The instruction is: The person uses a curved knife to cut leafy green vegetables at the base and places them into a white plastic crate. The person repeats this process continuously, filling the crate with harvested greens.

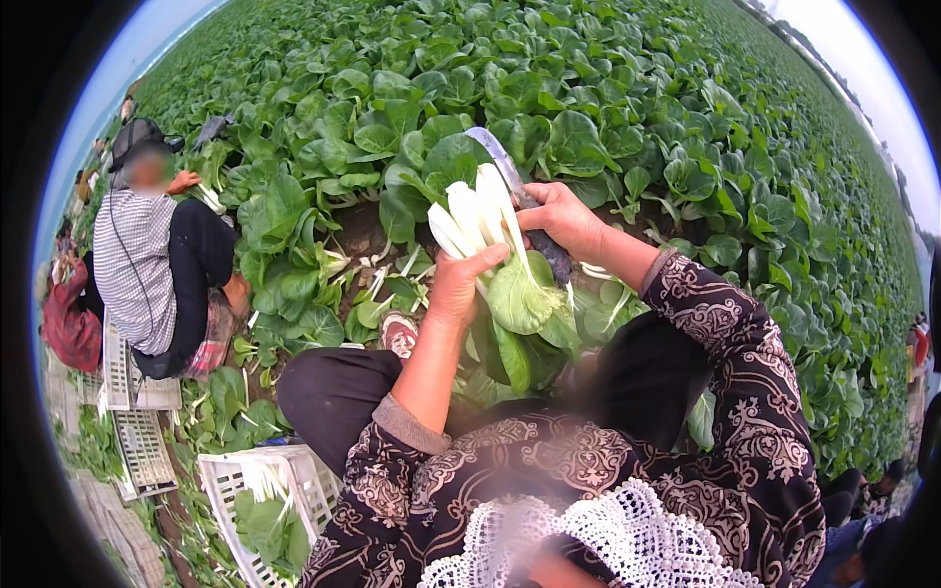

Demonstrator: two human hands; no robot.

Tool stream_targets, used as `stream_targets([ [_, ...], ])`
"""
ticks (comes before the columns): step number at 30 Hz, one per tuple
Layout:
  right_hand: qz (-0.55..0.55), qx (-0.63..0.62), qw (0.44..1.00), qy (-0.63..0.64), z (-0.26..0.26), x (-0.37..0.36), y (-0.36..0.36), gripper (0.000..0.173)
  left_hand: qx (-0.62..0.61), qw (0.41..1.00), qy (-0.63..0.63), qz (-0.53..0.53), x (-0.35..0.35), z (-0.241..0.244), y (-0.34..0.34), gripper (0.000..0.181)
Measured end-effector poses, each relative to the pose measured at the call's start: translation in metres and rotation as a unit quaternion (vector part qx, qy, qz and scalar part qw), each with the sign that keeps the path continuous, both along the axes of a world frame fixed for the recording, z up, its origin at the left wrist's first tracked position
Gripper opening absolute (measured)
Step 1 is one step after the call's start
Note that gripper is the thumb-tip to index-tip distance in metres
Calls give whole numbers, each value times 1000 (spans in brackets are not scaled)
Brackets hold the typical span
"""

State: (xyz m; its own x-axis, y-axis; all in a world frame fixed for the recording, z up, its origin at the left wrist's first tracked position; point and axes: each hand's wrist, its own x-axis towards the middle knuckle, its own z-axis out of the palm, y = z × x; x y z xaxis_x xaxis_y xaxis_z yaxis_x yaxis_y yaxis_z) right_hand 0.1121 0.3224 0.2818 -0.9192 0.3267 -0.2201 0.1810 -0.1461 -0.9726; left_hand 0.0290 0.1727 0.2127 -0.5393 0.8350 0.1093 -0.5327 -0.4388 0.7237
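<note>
My left hand point(459, 283) grips a bunch of bok choy point(529, 294) by its pale stalks, cut ends upward and green leaves hanging over my lap. In my right hand point(562, 220) is a sickle point(500, 156), its curved blade pointing up and away behind the white stalks. The dark handle point(550, 253) of the sickle runs down below my fingers. My right thumb and fingertips are close against the outer stalk; whether they also pinch it I cannot tell.
A white plastic crate point(294, 470) holding cut bok choy stands by my left knee. Rows of growing bok choy point(573, 140) spread ahead. Loose leaves point(382, 294) litter the soil. To the left, a co-worker point(140, 257) sits by more crates point(147, 448), holding greens.
</note>
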Motion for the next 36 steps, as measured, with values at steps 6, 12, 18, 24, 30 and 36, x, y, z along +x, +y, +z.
stream_targets([
  [6, 14, 72, 997, -24, 6, -8, 5, 24, -51, 996, -21, 67, -3, 3, -9, 49],
  [12, 8, 47, 999, 1, 19, -10, -2, 37, -135, 970, 116, 168, -16, -8, -20, 49],
  [18, -1, 458, 889, 3, 11, -7, 15, 28, -143, 974, 117, 130, -11, -2, -22, 44],
  [24, -10, 722, 691, 9, -4, 3, 54, 18, -160, 987, -13, -5, -19, -10, -30, 42],
  [30, 42, 727, 678, 99, 1, 19, 46, 27, -173, 984, -9, -30, -30, -26, -34, 38],
  [36, 80, 754, 635, 145, -5, 14, 33, 20, -154, 986, -20, -58, -22, -17, -33, 42],
])
